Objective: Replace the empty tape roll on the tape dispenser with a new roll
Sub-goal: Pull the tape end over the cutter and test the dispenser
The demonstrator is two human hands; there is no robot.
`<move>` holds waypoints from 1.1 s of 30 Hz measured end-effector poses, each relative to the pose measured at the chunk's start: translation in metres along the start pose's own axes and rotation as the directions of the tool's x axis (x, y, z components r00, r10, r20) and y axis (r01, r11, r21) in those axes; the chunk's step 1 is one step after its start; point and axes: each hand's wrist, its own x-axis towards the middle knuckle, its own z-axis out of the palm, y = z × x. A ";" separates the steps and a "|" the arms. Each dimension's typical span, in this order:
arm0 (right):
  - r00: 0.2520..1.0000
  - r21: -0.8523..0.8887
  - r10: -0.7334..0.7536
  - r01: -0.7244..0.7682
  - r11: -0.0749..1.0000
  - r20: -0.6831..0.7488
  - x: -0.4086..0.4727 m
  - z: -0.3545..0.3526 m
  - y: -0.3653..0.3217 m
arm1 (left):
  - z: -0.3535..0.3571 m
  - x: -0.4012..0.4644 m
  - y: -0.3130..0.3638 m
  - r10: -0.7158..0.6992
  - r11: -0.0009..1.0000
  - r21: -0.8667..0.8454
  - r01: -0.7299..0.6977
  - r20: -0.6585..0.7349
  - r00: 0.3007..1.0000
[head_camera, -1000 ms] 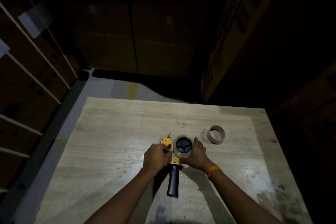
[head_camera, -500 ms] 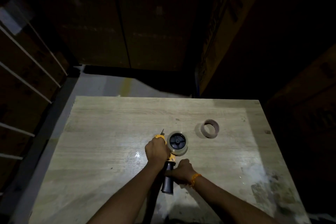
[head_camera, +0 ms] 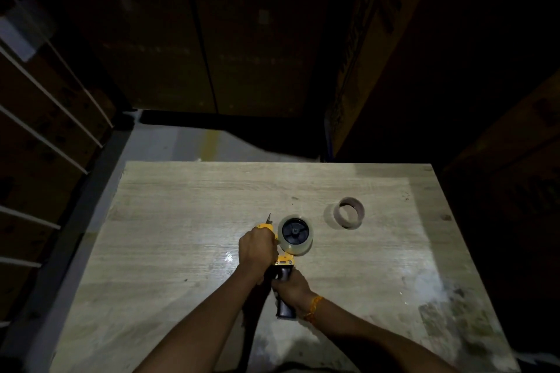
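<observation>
Tape dispenser [head_camera: 280,251] mid-table [head_camera: 169,221], new roll [head_camera: 295,235] seated; left grip [head_camera: 257,247] closed on frame, right [head_camera: 291,283] on handle; empty core [head_camera: 351,212] at two o'clock; risk: serrated blade nicking left fingers while threading.

The dispenser [head_camera: 283,254] lies near the middle of the table [head_camera: 169,221]. The new roll [head_camera: 295,235] sits on the dispenser's far end. The empty core [head_camera: 349,212] lies on the table right of and behind the dispenser, apart from it.
</observation>
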 end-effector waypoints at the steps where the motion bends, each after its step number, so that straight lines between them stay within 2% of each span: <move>1: 1.000 -0.022 0.001 -0.002 1.000 -0.018 0.013 0.001 0.011 | -0.003 0.002 0.000 0.016 1.000 0.012 -0.016 0.010 1.000; 4: 0.996 -0.079 -0.016 0.010 0.997 -0.083 0.009 -0.004 0.008 | -0.014 0.005 -0.001 0.078 0.994 0.074 -0.081 0.045 0.996; 12: 0.983 -0.192 -0.125 0.098 0.977 -0.133 -0.016 -0.027 -0.008 | -0.028 -0.005 -0.002 0.306 0.932 0.175 -0.317 0.090 0.948; 22: 0.973 -0.197 -0.101 0.060 0.978 -0.208 -0.033 -0.049 -0.013 | -0.053 -0.022 -0.007 0.318 0.947 0.047 -0.318 0.015 0.948; 29: 0.969 -0.132 -0.107 0.079 0.988 -0.223 -0.040 -0.060 -0.015 | -0.094 -0.015 -0.009 0.428 0.901 0.039 -0.433 0.084 0.900; 33: 0.966 -0.085 -0.142 0.126 0.988 -0.214 -0.055 -0.068 -0.025 | -0.126 -0.007 -0.009 0.482 0.872 0.065 -0.485 0.063 0.874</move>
